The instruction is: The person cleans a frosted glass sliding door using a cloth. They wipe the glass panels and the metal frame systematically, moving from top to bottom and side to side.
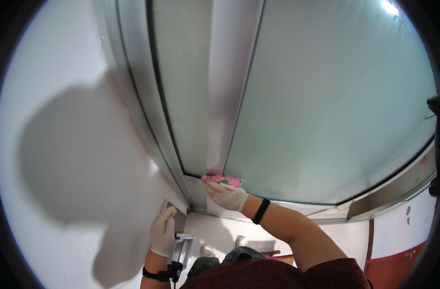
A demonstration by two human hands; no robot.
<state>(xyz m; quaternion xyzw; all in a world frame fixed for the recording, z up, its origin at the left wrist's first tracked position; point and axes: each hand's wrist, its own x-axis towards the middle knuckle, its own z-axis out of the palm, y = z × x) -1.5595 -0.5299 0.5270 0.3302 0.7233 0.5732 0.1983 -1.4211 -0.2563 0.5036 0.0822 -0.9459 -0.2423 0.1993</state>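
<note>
My right hand (225, 197), in a pale disposable glove, presses a bunched pink cloth (221, 180) with some green on it. The cloth lies on the silvery metal frame strip (227, 83) of a sliding door, at the lower corner of the frosted glass pane (321, 108). Lower and to the left, my left hand (163, 231) is gloved as well. It hovers beside the white wall (75, 173), thumb apart from the bent fingers, with nothing visible in it. Whether its fingertips touch the wall is unclear.
A narrower frosted pane (183, 90) stands left of the strip. Below my left hand is a metal stepladder (183, 249). Pale floor tiles (220, 224) lie beneath, with white shoes (241, 241) on them. At the lower right is a red door (393, 267) with a handle.
</note>
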